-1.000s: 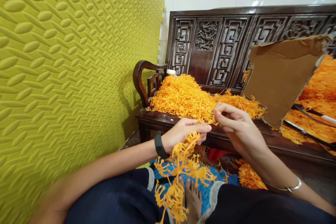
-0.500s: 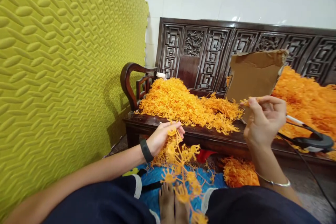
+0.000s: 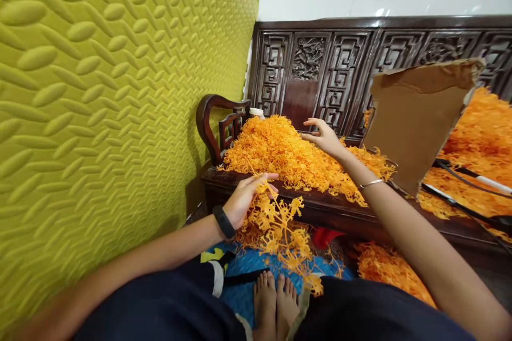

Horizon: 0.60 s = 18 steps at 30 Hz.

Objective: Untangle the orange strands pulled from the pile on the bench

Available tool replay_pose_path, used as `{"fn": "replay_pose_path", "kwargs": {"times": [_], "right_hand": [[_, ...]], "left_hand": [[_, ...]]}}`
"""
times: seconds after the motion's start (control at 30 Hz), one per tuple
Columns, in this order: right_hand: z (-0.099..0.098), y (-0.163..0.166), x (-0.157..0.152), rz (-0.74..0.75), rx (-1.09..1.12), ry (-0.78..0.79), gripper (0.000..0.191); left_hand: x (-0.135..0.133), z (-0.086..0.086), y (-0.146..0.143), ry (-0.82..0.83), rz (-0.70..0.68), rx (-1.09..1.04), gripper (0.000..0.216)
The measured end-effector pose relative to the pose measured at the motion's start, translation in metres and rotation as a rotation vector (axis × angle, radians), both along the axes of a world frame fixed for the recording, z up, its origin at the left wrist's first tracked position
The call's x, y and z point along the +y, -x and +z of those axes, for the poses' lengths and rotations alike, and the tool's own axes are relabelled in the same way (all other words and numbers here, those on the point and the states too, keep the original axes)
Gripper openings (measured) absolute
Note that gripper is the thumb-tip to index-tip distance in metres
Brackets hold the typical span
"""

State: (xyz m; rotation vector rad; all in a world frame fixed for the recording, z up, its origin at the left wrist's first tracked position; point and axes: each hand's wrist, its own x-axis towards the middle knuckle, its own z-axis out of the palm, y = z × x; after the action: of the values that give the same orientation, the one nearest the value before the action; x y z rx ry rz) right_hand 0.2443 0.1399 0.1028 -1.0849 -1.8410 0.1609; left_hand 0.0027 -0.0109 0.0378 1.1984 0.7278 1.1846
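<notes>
My left hand [image 3: 245,196], with a black band at the wrist, grips the top of a hanging string of orange plastic pieces [image 3: 285,232] that trails down toward my feet. My right hand [image 3: 325,137], a silver bangle on its wrist, is stretched forward over the big heap of orange pieces [image 3: 280,152] on the dark wooden bench [image 3: 320,206]. Its fingers are spread and nothing shows in them.
A yellow embossed foam panel [image 3: 104,117] fills the left. A brown cardboard sheet [image 3: 416,117] leans on the bench, with more orange pieces [image 3: 480,138] and black cables [image 3: 464,192] to its right. More orange pieces [image 3: 384,272] lie on the floor by a blue mat [image 3: 244,272].
My right hand went from beside the left hand out to the right holding a small piece, then swung forward over the heap with fingers spread. The left hand kept hold of the string.
</notes>
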Motion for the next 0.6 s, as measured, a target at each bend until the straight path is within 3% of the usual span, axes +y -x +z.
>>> {"fn": "replay_pose_path", "kwargs": {"times": [0.13,0.3,0.43,0.6], "right_hand": [[0.022,0.022,-0.055,0.203,0.067,0.126,0.03],[0.031,0.059,-0.128,0.534,-0.409,0.251,0.029],[0.013,0.077,-0.158,0.515,-0.781,0.051,0.023],[-0.013,0.079,-0.169,0.5,-0.956,-0.161,0.012]], "left_hand": [[-0.002,0.002,-0.004,0.066,-0.011,0.024,0.035],[-0.002,0.0,-0.008,0.085,-0.025,0.038,0.033],[0.001,-0.009,-0.008,0.027,-0.055,0.03,0.03],[0.005,-0.015,-0.008,-0.006,-0.103,0.034,0.029]]}}
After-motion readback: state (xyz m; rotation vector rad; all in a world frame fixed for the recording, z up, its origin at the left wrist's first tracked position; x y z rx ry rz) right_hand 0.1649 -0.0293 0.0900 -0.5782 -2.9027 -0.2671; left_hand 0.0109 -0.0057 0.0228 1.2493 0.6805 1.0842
